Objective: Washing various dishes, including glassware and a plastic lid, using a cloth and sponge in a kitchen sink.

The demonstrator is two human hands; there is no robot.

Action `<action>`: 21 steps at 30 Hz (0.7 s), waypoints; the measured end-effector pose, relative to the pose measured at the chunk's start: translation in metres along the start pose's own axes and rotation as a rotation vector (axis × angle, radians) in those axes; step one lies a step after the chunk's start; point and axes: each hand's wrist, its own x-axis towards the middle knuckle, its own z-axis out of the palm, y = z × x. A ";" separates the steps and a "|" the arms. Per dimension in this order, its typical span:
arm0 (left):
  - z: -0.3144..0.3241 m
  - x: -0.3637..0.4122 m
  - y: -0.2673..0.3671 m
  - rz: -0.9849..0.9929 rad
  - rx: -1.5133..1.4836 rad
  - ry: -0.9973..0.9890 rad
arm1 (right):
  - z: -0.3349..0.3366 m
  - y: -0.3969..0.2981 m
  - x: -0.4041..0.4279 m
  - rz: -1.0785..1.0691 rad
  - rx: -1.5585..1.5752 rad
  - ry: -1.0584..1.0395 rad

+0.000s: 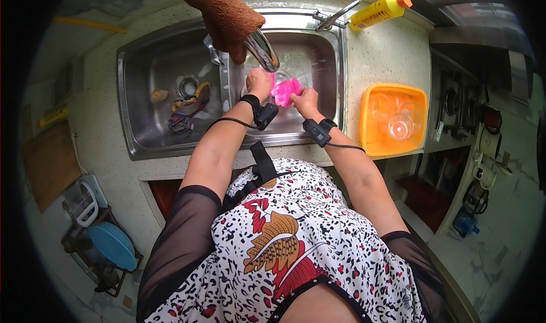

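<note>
Over the right basin of the steel sink [339,67], my right hand [307,102] pinches the edge of a bright pink item [285,92]. This item looks thin and flexible; whether it is cloth or soft plastic I cannot tell. My left hand [259,83] is curled at the item's other side, where a pink strip shows beside the fingers; its fingertips are hidden below the hand. Wet, clear shapes lie behind the hands, too blurred to name. The chrome faucet [263,52] arches above, draped with a brown towel [230,17].
In the left basin lie a multicoloured cloth [192,107], a drain strainer [187,86] and a small tan object [159,95]. An orange plastic tub [371,146] with clear cups stands on the right counter. Behind it is a yellow bottle [377,13] with an orange cap.
</note>
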 end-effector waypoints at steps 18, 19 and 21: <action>0.012 0.036 -0.054 -0.048 -0.423 -0.422 | -0.013 -0.109 0.022 -0.723 -0.559 -0.149; 0.034 0.038 -0.104 -0.252 -0.850 -0.311 | -0.010 -0.131 0.012 -0.846 -0.510 -0.138; 0.030 0.032 -0.076 -0.392 -0.958 -0.468 | -0.010 -0.114 0.025 -0.840 -0.494 -0.099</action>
